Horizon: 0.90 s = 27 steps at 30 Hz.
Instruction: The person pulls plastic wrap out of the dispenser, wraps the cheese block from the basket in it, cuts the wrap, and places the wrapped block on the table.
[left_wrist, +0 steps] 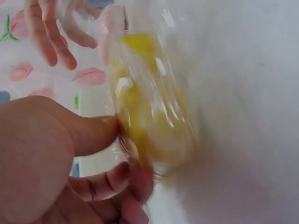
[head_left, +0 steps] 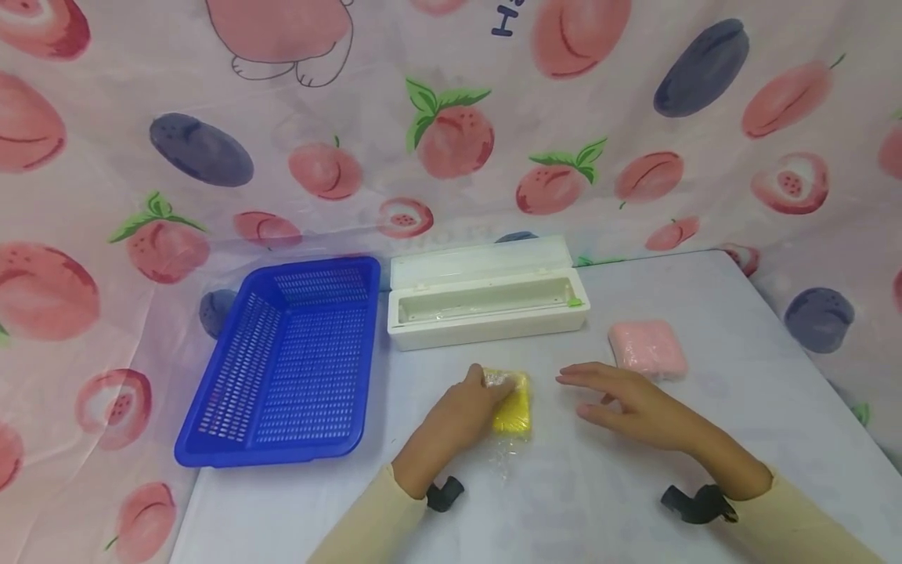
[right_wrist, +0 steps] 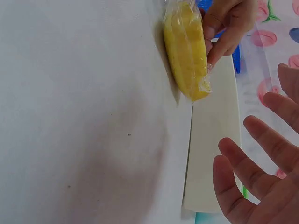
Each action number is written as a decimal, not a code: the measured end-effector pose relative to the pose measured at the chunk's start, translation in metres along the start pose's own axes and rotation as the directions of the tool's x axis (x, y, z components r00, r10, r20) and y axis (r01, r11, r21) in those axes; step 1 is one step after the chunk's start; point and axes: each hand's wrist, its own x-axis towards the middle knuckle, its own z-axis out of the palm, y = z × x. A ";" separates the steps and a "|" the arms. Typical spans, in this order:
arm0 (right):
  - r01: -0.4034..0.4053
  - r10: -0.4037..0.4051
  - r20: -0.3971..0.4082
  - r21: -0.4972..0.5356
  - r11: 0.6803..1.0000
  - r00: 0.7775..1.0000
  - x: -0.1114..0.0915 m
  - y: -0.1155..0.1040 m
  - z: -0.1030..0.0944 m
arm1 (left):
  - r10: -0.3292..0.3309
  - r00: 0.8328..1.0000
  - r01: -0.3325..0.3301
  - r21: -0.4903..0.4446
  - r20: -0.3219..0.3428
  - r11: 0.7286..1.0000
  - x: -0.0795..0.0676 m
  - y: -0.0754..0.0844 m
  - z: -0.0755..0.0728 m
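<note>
A yellow sponge-like block in clear plastic wrap is in front of the white box. My left hand pinches it along its left side, thumb over the top. In the left wrist view, the thumb and fingers grip the crinkled wrapper, which is blurred there. My right hand hovers to the right with its fingers spread, holding nothing. Beyond it sits a pink wrapped block on the table. From the right wrist view, the yellow block shows its rounded side, pinched by the left hand.
A blue plastic basket stands on the left of the white table. Behind the yellow block is a long white box with its lid raised and a small green piece at its right end. A fruit-print cloth hangs behind.
</note>
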 end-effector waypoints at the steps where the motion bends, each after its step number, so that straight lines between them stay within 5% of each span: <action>1: -0.001 0.001 0.001 0.000 1.000 1.000 0.001 -0.001 0.000 | -0.014 1.000 0.014 -0.030 0.008 0.999 0.000 -0.001 0.001; 5: -0.011 0.011 0.002 -0.003 1.000 1.000 0.003 -0.002 0.000 | 0.044 0.999 -0.044 -0.016 -0.022 0.999 0.004 -0.008 0.010; 11: -0.011 0.010 0.011 0.011 1.000 1.000 0.004 0.000 0.002 | 0.098 0.992 -0.111 -0.174 -0.084 0.978 0.008 -0.016 0.020; 17: 0.015 -0.013 0.079 -0.022 1.000 0.997 0.006 -0.001 0.013 | 0.147 0.978 -0.165 -0.122 -0.147 0.979 -0.011 -0.021 0.020; 19: 0.053 -0.042 0.142 -0.076 0.996 0.989 0.009 -0.004 0.020 | 0.212 0.958 -0.224 -0.040 -0.193 0.974 -0.024 -0.023 0.020; 23: 0.227 -0.173 0.261 -0.191 0.955 0.950 0.019 -0.012 0.037 | 0.379 0.887 -0.348 0.156 -0.263 0.924 -0.043 -0.030 0.023; 27: 0.465 -0.383 0.278 -0.358 0.810 0.881 0.030 -0.019 0.051 | 0.478 0.840 -0.422 0.246 -0.257 0.873 -0.049 -0.036 0.026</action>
